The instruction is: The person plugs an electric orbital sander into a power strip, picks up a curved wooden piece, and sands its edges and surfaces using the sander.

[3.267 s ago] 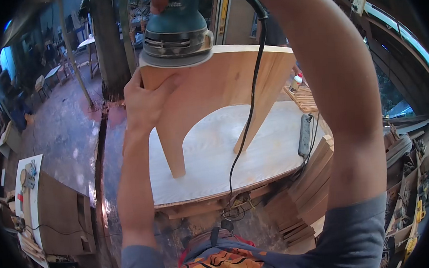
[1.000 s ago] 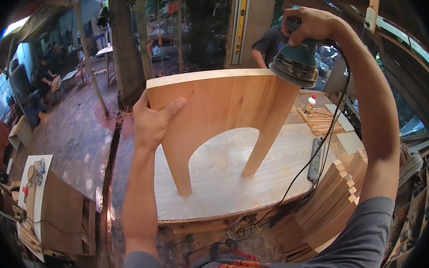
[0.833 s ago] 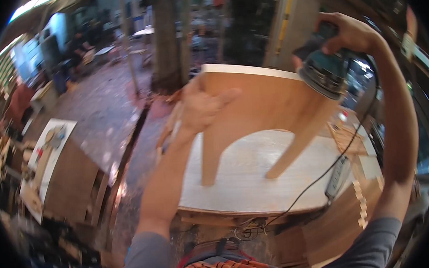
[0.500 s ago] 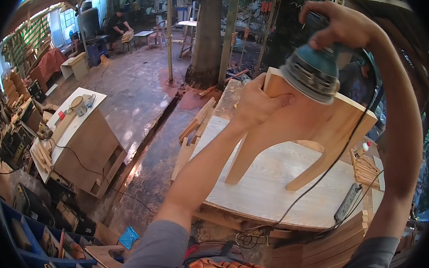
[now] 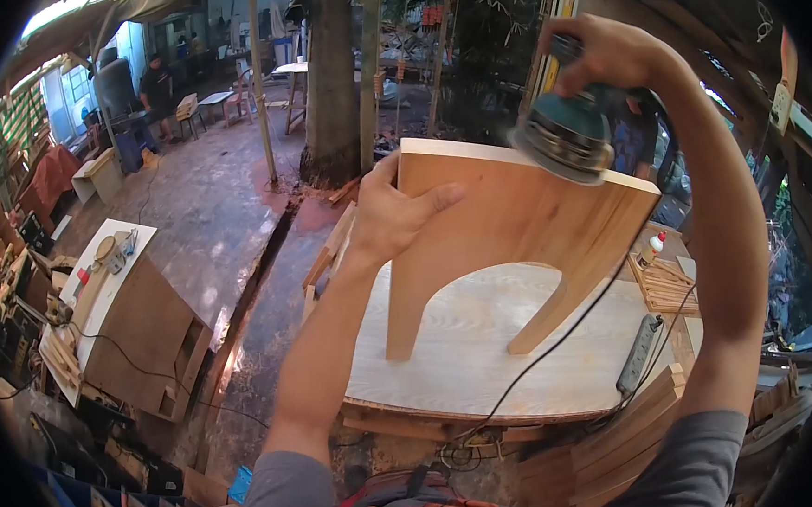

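A pale wooden panel with an arched cutout and two legs [image 5: 506,215] stands upright on the white wood-grained tabletop [image 5: 460,380]. My left hand [image 5: 392,212] is closed around its upper left corner, thumb lying across the near face. In my right hand [image 5: 612,53], a teal orbital sander [image 5: 567,123] is gripped from above. The sander's disc rests at the panel's top edge, right of the middle, slightly tilted and overlapping the near face. Its black cord [image 5: 560,346] runs down in front of the right leg.
On the table's right are a power strip [image 5: 639,355], a white bottle with a red cap [image 5: 652,249] and a slatted wooden piece [image 5: 665,284]. Stacked boards [image 5: 622,445] lie at the lower right. A cabinet [image 5: 140,321] stands left; a person [image 5: 156,94] is far behind.
The sander has moved right along the panel's top edge. My view has turned right, so the panel appears farther left. The distant person, bent over before, now stands upright.
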`<state>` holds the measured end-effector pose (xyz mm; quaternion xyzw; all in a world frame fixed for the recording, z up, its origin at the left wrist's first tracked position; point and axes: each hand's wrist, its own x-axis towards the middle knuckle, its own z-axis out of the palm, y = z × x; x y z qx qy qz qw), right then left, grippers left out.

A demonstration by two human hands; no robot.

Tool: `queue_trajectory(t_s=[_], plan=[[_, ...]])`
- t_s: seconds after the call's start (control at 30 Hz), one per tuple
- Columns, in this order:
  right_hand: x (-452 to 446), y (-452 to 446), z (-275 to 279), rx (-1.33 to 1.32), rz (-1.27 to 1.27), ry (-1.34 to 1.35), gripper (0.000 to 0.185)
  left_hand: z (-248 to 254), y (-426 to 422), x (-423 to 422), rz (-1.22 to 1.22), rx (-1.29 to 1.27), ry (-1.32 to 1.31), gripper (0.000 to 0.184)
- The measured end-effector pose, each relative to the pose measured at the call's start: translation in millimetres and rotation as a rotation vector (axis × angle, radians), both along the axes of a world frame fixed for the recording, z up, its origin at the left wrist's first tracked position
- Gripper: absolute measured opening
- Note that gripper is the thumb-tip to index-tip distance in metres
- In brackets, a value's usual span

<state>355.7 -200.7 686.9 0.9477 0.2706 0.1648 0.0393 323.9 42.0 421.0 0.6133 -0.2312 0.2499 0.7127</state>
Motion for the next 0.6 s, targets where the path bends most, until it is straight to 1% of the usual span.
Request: queue_trajectory(t_s=[0.1, 0.13, 0.17, 0.2, 0.27, 0.3, 0.33, 0.37, 0.4, 0.5, 0.57, 0.6], plan=[[7.5, -64.6, 1.4, -0.013, -0.045, -0.033, 0.064, -0.1, -3.2, -2.2, -0.021, -0.029, 0.042, 0.059], [11.2, -83.6, 1.1, -0.029, -0.111, -0.033, 0.063, -0.8, -2.2, -4.6, -0.026, -0.023, 0.04, 0.059], [13.2, -102.3, 0.7, -0.043, -0.182, -0.037, 0.061, -0.9, -1.5, -6.2, 0.051, 0.022, 0.039, 0.057], [15.1, -121.5, 0.1, -0.034, -0.191, -0.043, 0.058, 0.2, -3.1, -6.2, 0.117, 0.064, 0.031, 0.056], [8.4, -143.3, 0.1, -0.036, -0.262, -0.05, 0.056, 2.3, -8.3, -8.5, -0.013, -0.062, -0.01, 0.053], [4.4, -154.2, 1.5, -0.043, -0.292, -0.045, 0.055, -2.6, -3.1, 1.3, -0.067, -0.056, -0.006, 0.048], [4.9, -166.5, 2.5, -0.037, -0.336, -0.046, 0.055, -2.3, -1.2, 2.9, -0.068, -0.051, 0.032, 0.047], [9.5, -175.5, 3.9, -0.065, -0.328, -0.028, 0.063, -5.4, -0.4, 6.1, -0.1, -0.045, 0.034, 0.047], [8.0, -176.3, 3.4, -0.092, -0.307, -0.009, 0.072, -6.8, 2.1, 7.8, -0.079, -0.037, 0.002, 0.046], [-1.1, -169.5, 3.4, -0.071, -0.364, 0.019, 0.071, -7.9, 0.3, 7.1, -0.045, -0.025, -0.021, 0.046], [-1.3, -158.4, 3.2, -0.064, -0.342, 0.02, 0.071, -8.3, 0.3, 2.0, -0.026, -0.032, -0.01, 0.046], [-7.7, -145.7, 4.2, -0.048, -0.322, 0.043, 0.067, -5.7, -2.3, 1.6, -0.021, -0.036, -0.006, 0.047]])
